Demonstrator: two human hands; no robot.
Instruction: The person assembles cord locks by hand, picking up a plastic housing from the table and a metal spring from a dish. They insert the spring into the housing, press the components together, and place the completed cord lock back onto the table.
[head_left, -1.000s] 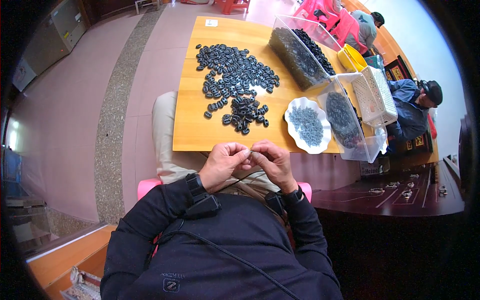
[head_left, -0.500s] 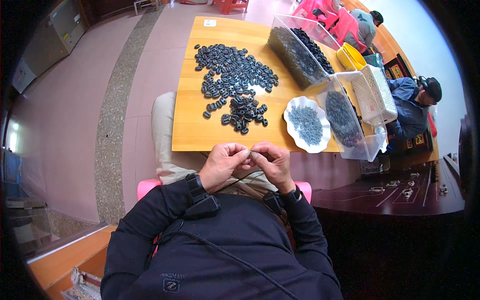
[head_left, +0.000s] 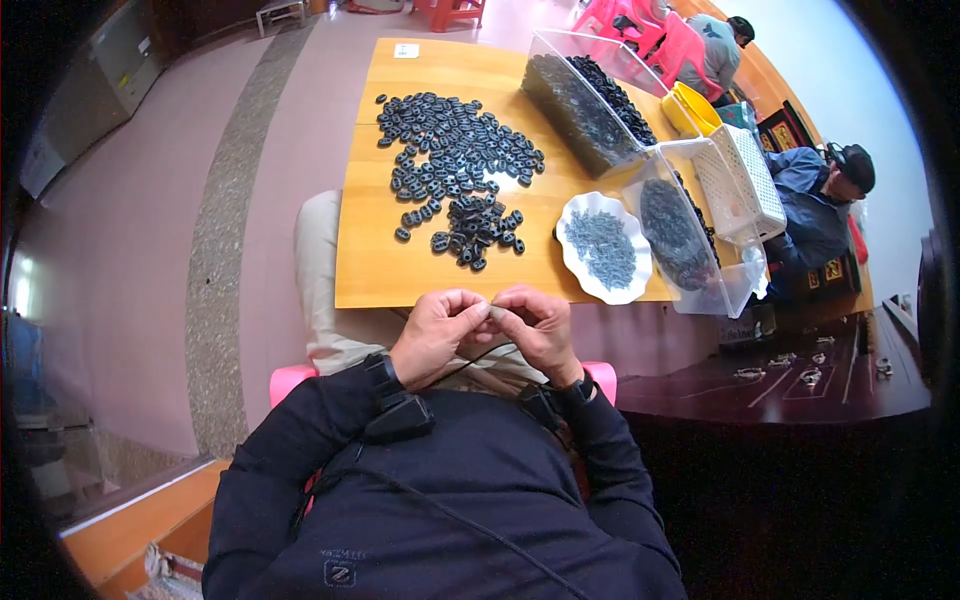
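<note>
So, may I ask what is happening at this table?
A seated person's left hand and right hand meet at the edge of the wooden table, seemingly pinching a tiny, unidentifiable item. Loose black two-holed oval pieces lie spread ahead; a scalloped white dish of small grey parts stands right of them, beside a clear bin.

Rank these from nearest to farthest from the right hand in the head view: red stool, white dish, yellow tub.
From the right hand:
1. White dish: just ahead and slightly right, near the table's front edge.
2. Yellow tub: farther ahead and right, behind the clear boxes.
3. Red stool: beyond the table, ahead and slightly left.
</note>
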